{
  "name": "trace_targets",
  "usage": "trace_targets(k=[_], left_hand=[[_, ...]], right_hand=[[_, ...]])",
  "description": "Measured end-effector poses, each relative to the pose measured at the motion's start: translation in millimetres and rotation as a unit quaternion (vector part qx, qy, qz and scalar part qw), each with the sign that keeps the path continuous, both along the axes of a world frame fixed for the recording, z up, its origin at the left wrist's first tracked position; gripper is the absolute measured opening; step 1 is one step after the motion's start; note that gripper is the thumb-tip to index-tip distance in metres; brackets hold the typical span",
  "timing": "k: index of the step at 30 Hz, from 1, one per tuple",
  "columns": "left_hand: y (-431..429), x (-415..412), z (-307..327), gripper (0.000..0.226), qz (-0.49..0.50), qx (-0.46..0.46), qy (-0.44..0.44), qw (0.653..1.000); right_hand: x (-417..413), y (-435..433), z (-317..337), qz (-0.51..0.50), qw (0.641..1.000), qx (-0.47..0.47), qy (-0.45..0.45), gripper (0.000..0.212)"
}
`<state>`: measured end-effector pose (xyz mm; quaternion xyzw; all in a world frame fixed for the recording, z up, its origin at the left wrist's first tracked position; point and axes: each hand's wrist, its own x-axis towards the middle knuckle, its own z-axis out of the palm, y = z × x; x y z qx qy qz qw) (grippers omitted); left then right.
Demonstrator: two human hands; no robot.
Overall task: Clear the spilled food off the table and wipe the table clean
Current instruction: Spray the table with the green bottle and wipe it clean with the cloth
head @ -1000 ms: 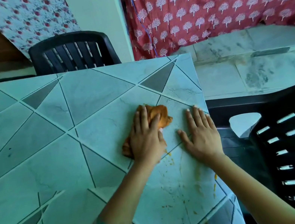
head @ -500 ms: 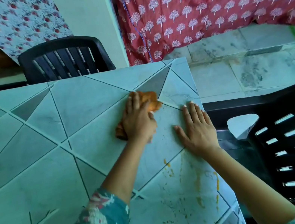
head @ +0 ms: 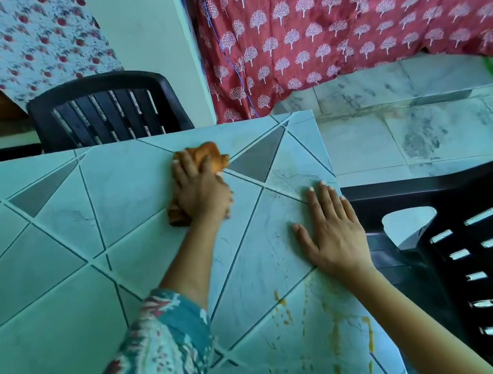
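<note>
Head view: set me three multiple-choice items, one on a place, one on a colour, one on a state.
1. The yellow stains lie on the table: A far left corner; B near right part; C centre.
2. The cloth is: A orange; B blue; C white.
3. The right hand: A grips the cloth; B is lifted; C lies flat, fingers straight.
B, stains sit nearer than the right hand; A, orange shows around the left hand; C, palm down on the table.
</note>
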<state>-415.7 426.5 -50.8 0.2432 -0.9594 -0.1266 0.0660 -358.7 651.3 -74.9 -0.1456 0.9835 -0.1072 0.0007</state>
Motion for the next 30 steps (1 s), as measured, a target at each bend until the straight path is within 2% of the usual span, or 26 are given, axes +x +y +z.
trace_targets(k=[2, 5, 7, 9, 11, 13, 15, 17, 22, 25, 27, 28, 30], left_hand=[[39.9, 11.9, -5.5, 0.048, -0.094, -0.007, 0.019, 0.995], [66.5, 50.3, -7.8, 0.053, -0.236, -0.030, 0.027, 0.971], [44.5, 57.7, -10.5, 0.051, -0.260, -0.053, 0.018, 0.964], [5.8, 45.3, -11.3, 0.050, -0.204, -0.064, 0.018, 0.977], [-38.0, 17.8, -8.2, 0.046, -0.083, -0.040, 0.019, 0.996], [-70.5, -15.0, -3.3, 0.047, 0.017, -0.008, 0.014, 1.000], [-78.4, -48.3, 1.8, 0.048, 0.060, 0.000, 0.004, 0.998], [-61.7, -74.6, 3.1, 0.048, 0.057, -0.004, -0.009, 0.998], [25.2, -93.0, 1.8, 0.049, -0.118, -0.019, 0.003, 0.993], [55.5, -52.6, -3.8, 0.049, -0.275, -0.034, 0.011, 0.961], [33.9, -28.0, -7.5, 0.052, -0.359, -0.029, 0.028, 0.932], [15.3, -22.6, -9.6, 0.051, -0.361, -0.023, 0.038, 0.931], [-23.9, -28.3, -9.1, 0.045, -0.275, -0.020, 0.048, 0.960]], right_hand=[[-0.4, -0.7, 0.6, -0.002, 1.000, -0.003, 0.004, 0.081], [-1.7, -2.8, 0.4, -0.008, 1.000, -0.011, 0.013, 0.086], [-2.7, -3.0, -0.5, -0.010, 1.000, -0.015, 0.016, 0.087], [-2.3, -3.0, -1.0, -0.013, 1.000, -0.017, 0.020, 0.082], [-2.0, -3.8, -2.0, -0.016, 1.000, -0.017, 0.020, 0.078], [-2.0, -5.4, -1.8, -0.020, 0.999, -0.013, 0.023, 0.076], [-3.9, -6.9, -0.7, -0.019, 0.999, -0.013, 0.027, 0.076], [-3.4, -6.2, -0.4, -0.013, 1.000, -0.012, 0.025, 0.077], [-3.0, -5.1, -0.6, -0.015, 0.999, -0.016, 0.023, 0.078], [-3.0, -7.4, -1.5, -0.023, 0.999, -0.017, 0.028, 0.077], [-3.8, -8.0, -2.1, -0.028, 0.999, -0.024, 0.030, 0.077], [-3.9, -7.7, -3.5, -0.027, 0.999, -0.028, 0.029, 0.077], [-3.6, -7.1, -5.0, -0.026, 0.999, -0.030, 0.028, 0.076]])
